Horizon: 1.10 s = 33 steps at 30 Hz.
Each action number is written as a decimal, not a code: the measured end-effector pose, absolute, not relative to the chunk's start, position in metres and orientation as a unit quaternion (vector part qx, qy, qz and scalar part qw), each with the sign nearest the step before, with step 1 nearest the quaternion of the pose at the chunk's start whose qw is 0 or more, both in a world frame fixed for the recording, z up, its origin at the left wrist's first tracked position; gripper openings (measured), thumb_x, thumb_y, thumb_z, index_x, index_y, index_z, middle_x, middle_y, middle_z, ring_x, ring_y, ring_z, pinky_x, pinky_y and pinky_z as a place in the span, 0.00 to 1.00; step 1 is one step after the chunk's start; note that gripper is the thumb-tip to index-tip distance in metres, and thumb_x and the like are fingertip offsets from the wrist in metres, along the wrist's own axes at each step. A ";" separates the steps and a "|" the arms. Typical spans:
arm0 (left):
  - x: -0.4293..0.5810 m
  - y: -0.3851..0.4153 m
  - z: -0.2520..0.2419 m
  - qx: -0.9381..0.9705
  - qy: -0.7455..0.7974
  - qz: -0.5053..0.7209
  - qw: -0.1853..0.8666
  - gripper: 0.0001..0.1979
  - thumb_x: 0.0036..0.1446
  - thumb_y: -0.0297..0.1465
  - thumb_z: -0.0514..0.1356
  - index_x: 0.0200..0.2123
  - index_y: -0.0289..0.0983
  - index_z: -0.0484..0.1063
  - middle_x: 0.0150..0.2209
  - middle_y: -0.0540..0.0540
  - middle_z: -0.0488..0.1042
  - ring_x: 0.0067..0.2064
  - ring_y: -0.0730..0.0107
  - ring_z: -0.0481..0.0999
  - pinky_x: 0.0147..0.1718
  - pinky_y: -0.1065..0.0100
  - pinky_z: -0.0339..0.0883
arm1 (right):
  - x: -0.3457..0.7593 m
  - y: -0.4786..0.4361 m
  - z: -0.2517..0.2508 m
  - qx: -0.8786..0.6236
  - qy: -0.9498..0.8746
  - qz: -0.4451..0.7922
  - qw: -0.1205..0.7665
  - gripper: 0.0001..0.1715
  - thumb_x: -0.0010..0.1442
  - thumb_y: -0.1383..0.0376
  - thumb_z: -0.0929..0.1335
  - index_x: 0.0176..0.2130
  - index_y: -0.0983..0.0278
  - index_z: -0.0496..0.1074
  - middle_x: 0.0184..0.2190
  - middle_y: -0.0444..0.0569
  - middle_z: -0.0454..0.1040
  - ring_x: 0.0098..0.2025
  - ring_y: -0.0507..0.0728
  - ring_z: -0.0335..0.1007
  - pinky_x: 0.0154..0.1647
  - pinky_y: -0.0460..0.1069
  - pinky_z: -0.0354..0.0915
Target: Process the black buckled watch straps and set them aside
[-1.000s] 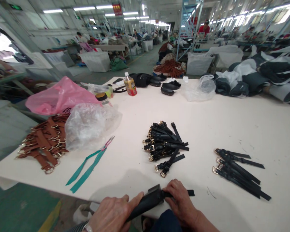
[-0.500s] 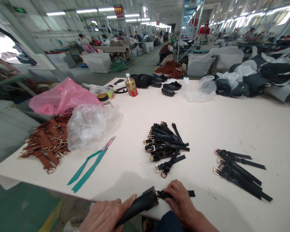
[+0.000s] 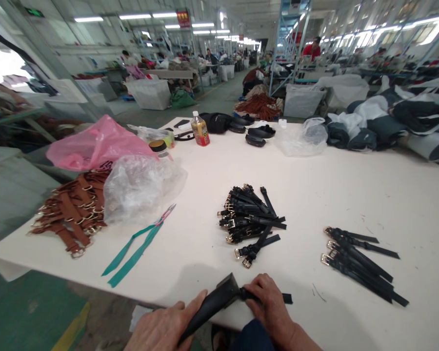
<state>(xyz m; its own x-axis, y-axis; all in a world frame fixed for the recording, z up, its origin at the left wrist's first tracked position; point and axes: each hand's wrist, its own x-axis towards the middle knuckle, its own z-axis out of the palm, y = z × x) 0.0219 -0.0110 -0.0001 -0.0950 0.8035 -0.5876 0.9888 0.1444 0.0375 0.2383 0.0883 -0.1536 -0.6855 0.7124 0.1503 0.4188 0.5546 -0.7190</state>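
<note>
At the table's front edge, my left hand [image 3: 164, 324] is wrapped round a black handheld tool [image 3: 214, 304] with a broad, squared end; its exact kind does not show. My right hand [image 3: 266, 297] pinches a short black buckle strap [image 3: 287, 298] against the table, its tail sticking out to the right. The strap's buckle end lies right at the tool's end, where the buckle is hidden. Beyond my hands is a pile of black buckle straps [image 3: 247, 214] with gold-coloured buckles. A smaller group of black straps [image 3: 362, 263] lies to the right.
Thread snips [image 3: 165, 214] with a teal ribbon lie left of the pile. Farther left are brown straps [image 3: 71, 207], a clear plastic bag [image 3: 139, 190] and a pink bag [image 3: 98, 144]. A bottle [image 3: 200, 129] stands at the back; wrapped rolls [image 3: 373, 122] lie at the back right.
The tool's end has tilted up slightly and now covers the buckle that showed before. My right hand keeps its pinch on the strap. The view has shifted a little.
</note>
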 end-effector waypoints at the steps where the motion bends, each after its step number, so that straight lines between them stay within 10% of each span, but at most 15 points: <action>1: 0.024 -0.008 0.004 0.633 0.711 -0.183 0.245 0.30 0.53 0.26 0.45 0.60 0.45 0.50 0.43 0.43 0.73 0.41 0.55 0.73 0.40 0.52 0.66 | 0.238 0.088 -0.153 -0.335 -0.854 0.337 0.213 0.14 0.54 0.71 0.66 0.41 0.59 0.70 0.32 0.48 0.66 0.37 0.58 0.60 0.35 0.52 0.58; 33: 0.043 -0.030 0.004 0.495 0.811 -0.107 0.292 0.28 0.56 0.33 0.44 0.61 0.42 0.46 0.49 0.45 0.72 0.48 0.56 0.71 0.46 0.54 0.64 | 0.222 0.080 -0.158 -0.442 -0.805 0.327 0.222 0.17 0.49 0.66 0.69 0.41 0.60 0.65 0.33 0.47 0.69 0.36 0.57 0.65 0.38 0.49 0.60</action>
<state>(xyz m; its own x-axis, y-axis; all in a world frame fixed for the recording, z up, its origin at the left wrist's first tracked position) 0.0432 -0.0300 0.0036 -0.3387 0.7416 -0.5791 0.8660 0.4863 0.1162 0.2215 0.0800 -0.1585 -0.5111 0.8568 0.0690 0.5664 0.3960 -0.7227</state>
